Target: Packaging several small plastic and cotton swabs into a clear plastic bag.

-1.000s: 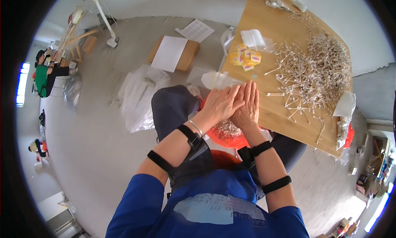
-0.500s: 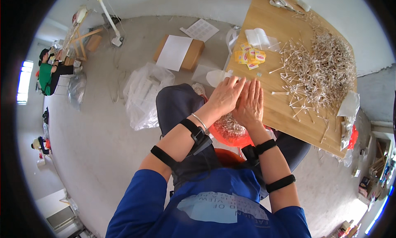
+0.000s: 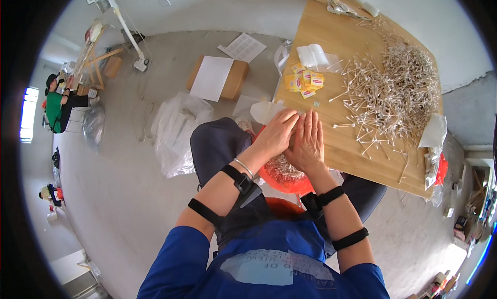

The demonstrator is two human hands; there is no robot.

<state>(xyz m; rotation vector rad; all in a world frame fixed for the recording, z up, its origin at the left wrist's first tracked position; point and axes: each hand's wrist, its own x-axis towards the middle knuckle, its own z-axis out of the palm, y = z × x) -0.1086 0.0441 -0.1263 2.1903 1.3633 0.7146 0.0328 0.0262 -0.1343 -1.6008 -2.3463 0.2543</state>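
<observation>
My left hand [image 3: 280,134] rests at the near left edge of the wooden table [image 3: 339,153], its fingers bent and pressed together. What lies under them is hidden. Close against it, my right hand [image 3: 309,146] is laid flat, palm down, with fingers stretched out. Translucent plastic sheeting [image 3: 262,111] sticks out beside the left fingers. Below both hands, a red plastic bag [image 3: 279,184] full of cotton swabs [image 3: 286,168] sits between my knees. On the table lies a big loose heap of cotton swabs [image 3: 398,94]. Small yellow packets [image 3: 305,81] lie beyond my fingertips.
Clear plastic bags [image 3: 313,55] lie behind the packets. On the floor to the left are a cardboard box [image 3: 235,80] with white paper on it and a large clear plastic bag [image 3: 178,136]. A person in green [image 3: 54,110] sits far left.
The whole view has shifted, so the table and floor things appear lower and slightly left. My left fingers have curled a little more; my right hand stays flat beside them.
</observation>
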